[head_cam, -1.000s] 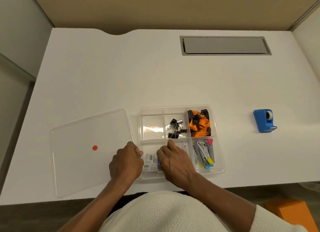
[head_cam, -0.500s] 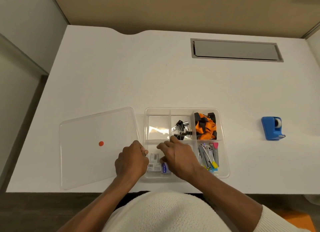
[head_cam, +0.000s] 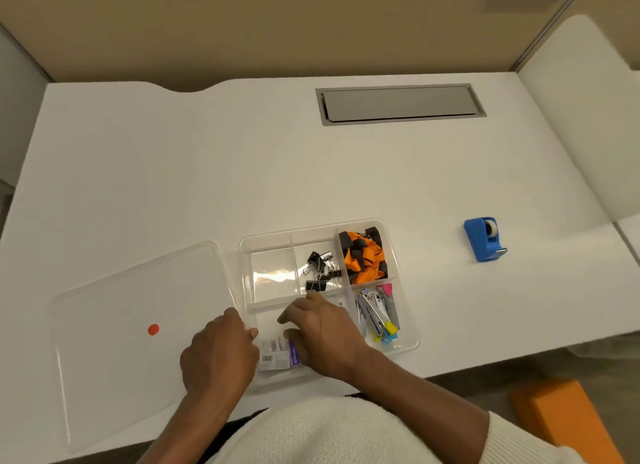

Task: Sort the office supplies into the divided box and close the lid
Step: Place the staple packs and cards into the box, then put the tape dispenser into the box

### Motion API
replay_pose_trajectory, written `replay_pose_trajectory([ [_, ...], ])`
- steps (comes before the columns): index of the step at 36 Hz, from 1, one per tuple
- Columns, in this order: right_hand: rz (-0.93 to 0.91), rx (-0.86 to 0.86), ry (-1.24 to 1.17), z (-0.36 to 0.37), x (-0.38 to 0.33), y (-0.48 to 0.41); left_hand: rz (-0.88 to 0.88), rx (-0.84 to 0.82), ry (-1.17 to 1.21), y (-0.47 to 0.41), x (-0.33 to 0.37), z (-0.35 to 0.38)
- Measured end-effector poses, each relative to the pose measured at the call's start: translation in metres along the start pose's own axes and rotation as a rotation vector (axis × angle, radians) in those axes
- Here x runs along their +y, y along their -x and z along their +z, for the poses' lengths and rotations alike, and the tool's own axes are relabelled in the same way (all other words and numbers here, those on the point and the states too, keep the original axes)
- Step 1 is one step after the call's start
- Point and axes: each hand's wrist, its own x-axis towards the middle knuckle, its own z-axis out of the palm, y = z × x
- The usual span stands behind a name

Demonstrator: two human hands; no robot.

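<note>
A clear divided box (head_cam: pixel 408 342) sits at the desk's front edge. Its compartments hold black binder clips (head_cam: pixel 320 271), orange and black straps (head_cam: pixel 365 257), staple removers and nail clippers (head_cam: pixel 377 313), and small staple boxes (head_cam: pixel 277 356); the back left compartment is empty. My left hand (head_cam: pixel 221 352) rests on the box's left wall, fingers curled against it. My right hand (head_cam: pixel 322 332) hovers over the front left compartment, fingers spread just above the staple boxes, holding nothing that I can see. The clear lid (head_cam: pixel 131 325) with a red dot lies flat to the left.
A blue tape dispenser (head_cam: pixel 485 238) stands on the desk to the right of the box. A grey cable hatch (head_cam: pixel 398 103) is set into the desk at the back. An orange object (head_cam: pixel 568 418) lies on the floor at lower right.
The camera view has shifted, so everything sits a little more to the right. My right hand has lifted slightly and spread its fingers over the staple boxes. My left hand stays at the box wall.
</note>
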Motion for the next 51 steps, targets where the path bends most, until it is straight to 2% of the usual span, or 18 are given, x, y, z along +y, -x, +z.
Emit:
replay_pose_trajectory([
  [5,0.191,0.195,-0.139,-0.031,0.036,0.022,0.077,0.042,-0.199,0.005,0.018,-0.011],
  [9,0.317,0.296,-0.147,-0.055,0.071,0.042,0.139,0.095,-0.234,0.008,0.050,-0.024],
  [14,0.477,0.393,-0.134,-0.073,0.111,0.064,0.364,0.113,-0.077,0.003,0.115,-0.032],
  [20,0.657,0.539,-0.108,-0.090,0.158,0.089,0.692,-0.008,0.198,-0.019,0.217,-0.031],
  [23,0.783,0.622,-0.079,-0.097,0.184,0.101,0.829,-0.030,0.233,-0.037,0.264,-0.023],
  [26,0.915,0.674,-0.045,-0.098,0.214,0.114,0.857,-0.073,0.255,-0.057,0.312,-0.011],
  [31,1.149,0.615,-0.154,-0.096,0.265,0.127,0.863,-0.190,0.199,-0.088,0.376,0.007],
  [35,1.157,0.549,-0.206,-0.091,0.293,0.129,0.879,-0.321,0.172,-0.099,0.410,0.016],
  [41,1.049,0.587,-0.153,-0.093,0.312,0.125,0.876,-0.437,0.242,-0.097,0.436,0.021],
  [51,0.951,0.660,-0.217,-0.094,0.323,0.112,0.838,-0.438,0.268,-0.090,0.416,0.000],
])
